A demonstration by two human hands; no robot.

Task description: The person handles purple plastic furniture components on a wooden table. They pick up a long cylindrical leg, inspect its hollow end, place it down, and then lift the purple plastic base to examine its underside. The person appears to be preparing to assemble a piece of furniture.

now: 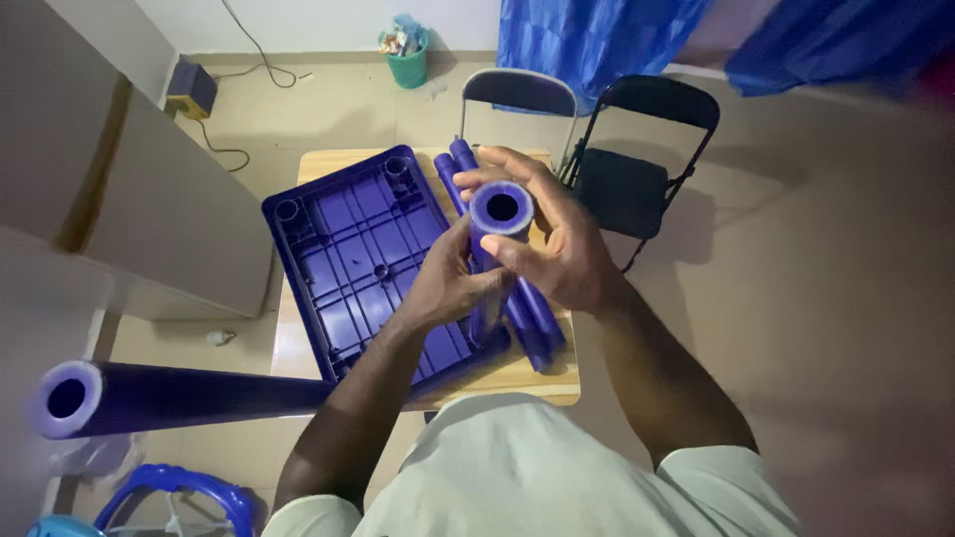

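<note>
A purple tube (500,224) stands upright above the tabletop (517,373), its open end facing up. The left hand (448,278) grips its shaft and the right hand (552,244) wraps around its top. Left of it lies a purple ribbed panel (348,249); more tubes (532,318) lie beneath. Two folding chairs (637,149) stand beyond.

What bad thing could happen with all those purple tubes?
The tube stands upright in both hands, left hand and right hand, over the panel; if it slips, it might hit the loose tubes on the table. Those lie near the edge and may roll off. The long tube sticks out sideways and could get bumped.
</note>
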